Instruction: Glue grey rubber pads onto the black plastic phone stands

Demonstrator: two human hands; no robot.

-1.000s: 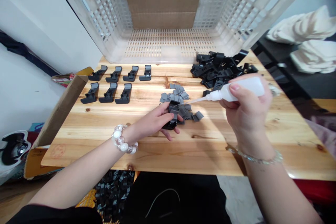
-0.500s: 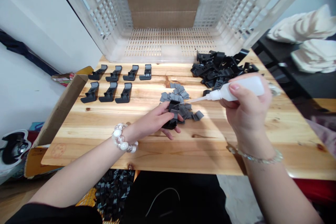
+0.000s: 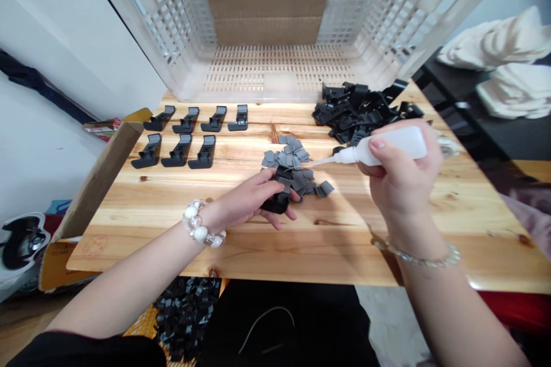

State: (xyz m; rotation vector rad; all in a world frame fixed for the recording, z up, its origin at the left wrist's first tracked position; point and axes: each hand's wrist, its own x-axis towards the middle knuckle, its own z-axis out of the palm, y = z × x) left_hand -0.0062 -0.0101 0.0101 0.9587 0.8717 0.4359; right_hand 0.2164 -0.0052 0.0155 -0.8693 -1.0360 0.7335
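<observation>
The left hand [image 3: 241, 199] pinches an angular black piece [image 3: 275, 202]; the right hand [image 3: 402, 183] grips a smooth, slender-nosed bottle [image 3: 404, 144] above the grained wooden surface [image 3: 301, 252].

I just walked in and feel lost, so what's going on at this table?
A person is working at a wooden table. Their left hand holds a black plastic piece beside a pile of small gray pieces. Their right hand grips a white bottle, its thin nozzle pointing toward that piece; I can't tell whether the tip touches anything. Seven black pieces lie in two rows on the left, and a black heap sits on the right, near a white crate.
</observation>
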